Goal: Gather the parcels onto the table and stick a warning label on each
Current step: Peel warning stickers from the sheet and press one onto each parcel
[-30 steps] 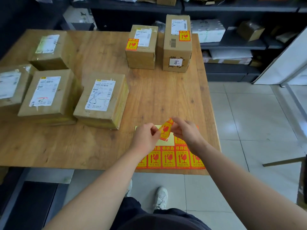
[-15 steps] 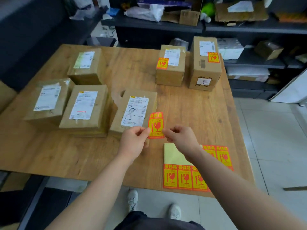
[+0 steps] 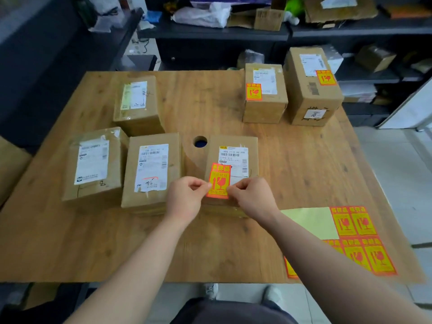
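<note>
Several brown cardboard parcels stand on the wooden table (image 3: 304, 174). My left hand (image 3: 184, 199) and my right hand (image 3: 252, 199) pinch the two lower edges of an orange-and-yellow warning label (image 3: 219, 180). I hold the label over the near left part of the middle parcel (image 3: 233, 160), beside its white shipping slip. Two parcels at the back right (image 3: 265, 94) (image 3: 312, 85) each carry a warning label. Three parcels on the left (image 3: 92, 163) (image 3: 152, 169) (image 3: 136, 104) show only white slips. The label sheet (image 3: 350, 232) lies at the near right of the table, part of its backing bare.
A round cable hole (image 3: 200, 141) opens in the table just left of the middle parcel. Dark shelving (image 3: 210, 33) with bags and boxes runs behind the table. Tiled floor (image 3: 397, 164) lies to the right. My shoes show under the near table edge.
Both hands peeled the label off the sheet, carried it forward and left, and now hold it flat over the middle parcel. My view shifted left and closer to the table.
</note>
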### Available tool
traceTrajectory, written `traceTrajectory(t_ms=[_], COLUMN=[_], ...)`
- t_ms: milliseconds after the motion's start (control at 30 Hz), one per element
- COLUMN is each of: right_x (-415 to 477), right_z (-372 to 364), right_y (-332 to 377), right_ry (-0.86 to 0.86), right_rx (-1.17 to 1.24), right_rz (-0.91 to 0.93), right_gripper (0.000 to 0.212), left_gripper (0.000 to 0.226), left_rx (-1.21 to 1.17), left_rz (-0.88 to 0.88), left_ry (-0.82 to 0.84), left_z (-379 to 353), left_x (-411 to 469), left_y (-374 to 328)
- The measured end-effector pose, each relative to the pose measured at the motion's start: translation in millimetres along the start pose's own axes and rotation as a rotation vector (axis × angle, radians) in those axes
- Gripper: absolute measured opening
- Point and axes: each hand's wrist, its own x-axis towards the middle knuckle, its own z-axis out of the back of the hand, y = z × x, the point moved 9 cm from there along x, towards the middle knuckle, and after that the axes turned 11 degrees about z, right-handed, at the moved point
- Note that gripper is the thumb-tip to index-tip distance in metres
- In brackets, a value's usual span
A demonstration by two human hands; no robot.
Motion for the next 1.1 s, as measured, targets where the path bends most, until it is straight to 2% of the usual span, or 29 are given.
traceTrajectory(t_ms=[167,400,1100], right_x=[1.2,0.1,-2.6], right_z=[-5.1,-7.3,-9.8], right_y=[4.0,7.8,8.4], right_ry=[-0.005,0.017,-0.004], right_rx=[-0.166,-0.241,-0.342], right_rz=[-0.034,-0.039,-0.016], right_gripper=[0.034,0.023,0.019], left_gripper=[0.012,0.015,0.016], left_rx=[0.118,0.128,0.195], left_rz=[-0.063,-0.057,-0.117], left_ry=[0.067,0.153,0.148], left_z=[2.1,-2.6,-5.3], left_x=[8.2,4.9,3.5], left_y=[-2.6,-0.6,-2.7])
